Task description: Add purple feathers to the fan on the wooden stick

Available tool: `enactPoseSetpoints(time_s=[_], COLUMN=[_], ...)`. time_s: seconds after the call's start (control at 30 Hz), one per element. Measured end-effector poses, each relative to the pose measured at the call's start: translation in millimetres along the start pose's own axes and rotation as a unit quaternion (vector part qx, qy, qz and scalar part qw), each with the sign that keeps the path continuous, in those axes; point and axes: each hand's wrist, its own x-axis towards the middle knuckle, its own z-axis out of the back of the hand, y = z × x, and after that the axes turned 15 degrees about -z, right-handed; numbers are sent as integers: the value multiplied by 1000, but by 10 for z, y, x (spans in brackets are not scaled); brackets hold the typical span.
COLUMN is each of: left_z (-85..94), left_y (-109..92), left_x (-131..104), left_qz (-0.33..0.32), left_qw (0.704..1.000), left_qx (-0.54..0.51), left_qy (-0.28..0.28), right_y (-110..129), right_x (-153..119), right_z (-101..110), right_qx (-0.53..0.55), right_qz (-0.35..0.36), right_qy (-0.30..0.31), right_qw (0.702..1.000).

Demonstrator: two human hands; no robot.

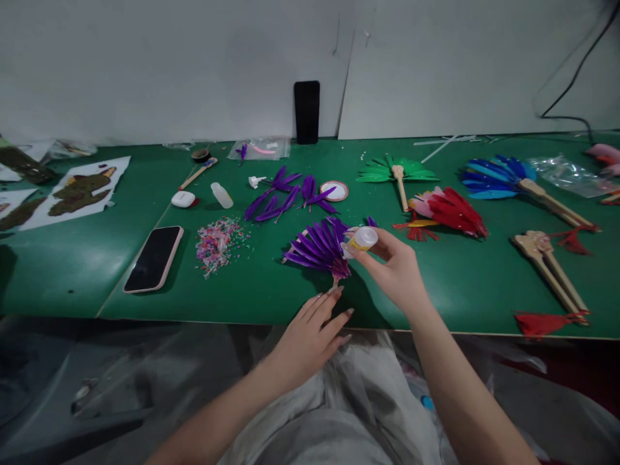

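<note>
A purple feather fan (317,248) lies spread on the green table in front of me, its wooden handle pointing toward me. My left hand (312,332) holds the handle near the table edge, fingertips pressing on it. A small translucent glue bottle (365,237) with a yellow label is pinched in my right hand (394,265). It is tipped base-up over the fan's right side, and its tip is hard to see behind my fingers. Loose purple feathers (281,197) lie just behind the fan, near a small round white dish (334,190).
Left stand a phone (154,258), colourful confetti bits (217,245), a white case (183,199), a small bottle (221,195) and a brush (198,173). Right lie green (398,177), red (448,212) and blue (513,181) feather fans and wooden handles (552,271). Another phone (307,112) leans on the wall.
</note>
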Motion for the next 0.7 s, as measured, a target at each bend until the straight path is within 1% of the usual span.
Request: enactPoseSetpoints(time_s=[0.13, 0.37, 0.47, 0.57, 0.7], left_z=[-3, 10, 10, 5, 7], left_y=[-2, -3, -2, 0, 0], left_x=[0, 0, 1, 2, 3], left_qz=[3, 5, 8, 4, 2], left_qw=[1000, 1000, 1000, 1000, 1000], left_qx=[-1, -10, -13, -14, -15], left_qy=[-1, 5, 3, -2, -3], right_y=[5, 23, 38, 40, 24], right_x=[-18, -53, -53, -42, -29], right_z=[7, 82, 102, 81, 26], right_qx=[-4, -36, -25, 0, 5], right_qz=[-6, -6, -1, 5, 2], right_qy=[-1, 25, 12, 6, 23], right_qw=[1000, 999, 1000, 1000, 1000])
